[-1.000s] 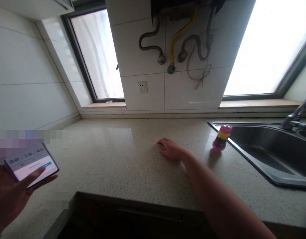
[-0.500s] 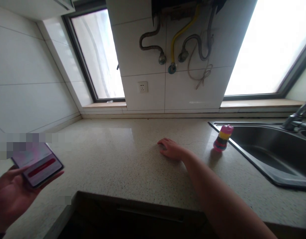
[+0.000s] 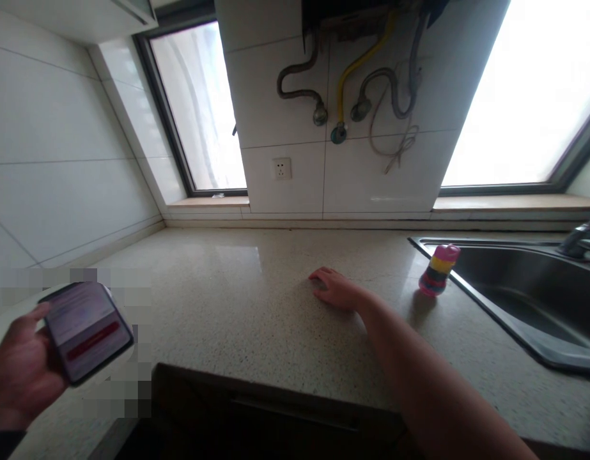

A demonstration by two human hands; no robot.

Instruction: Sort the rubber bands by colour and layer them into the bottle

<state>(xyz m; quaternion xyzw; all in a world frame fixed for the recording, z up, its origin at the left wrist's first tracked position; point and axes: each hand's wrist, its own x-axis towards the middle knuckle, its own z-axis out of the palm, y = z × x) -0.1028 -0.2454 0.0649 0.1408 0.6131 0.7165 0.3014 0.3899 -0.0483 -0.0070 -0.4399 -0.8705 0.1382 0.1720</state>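
My left hand (image 3: 29,364), at the left edge, grips a smartphone (image 3: 91,338) with the thumb along its near side. The phone's lit screen faces up, showing a dark red bar; its surroundings are pixelated. My right hand (image 3: 335,289) rests palm down on the speckled stone countertop (image 3: 237,319), thumb a little apart from the loosely bent fingers. A dark patch shows between thumb and fingers; I cannot tell whether it is shadow. To the right of this hand a pink, yellow and black bottle (image 3: 438,271) stands beside the sink, touching nothing of mine.
A steel sink (image 3: 505,319) with a faucet (image 3: 580,239) lies at the right. The tiled back wall carries a power socket (image 3: 282,168), a yellow gas hose (image 3: 352,70) and grey hoses. Windows flank it. A dark opening (image 3: 256,421) cuts into the counter's front.
My left hand has moved slightly right and down with the phone, turning its screen more toward me. The whole view has shifted a little; my right hand stays on the countertop.
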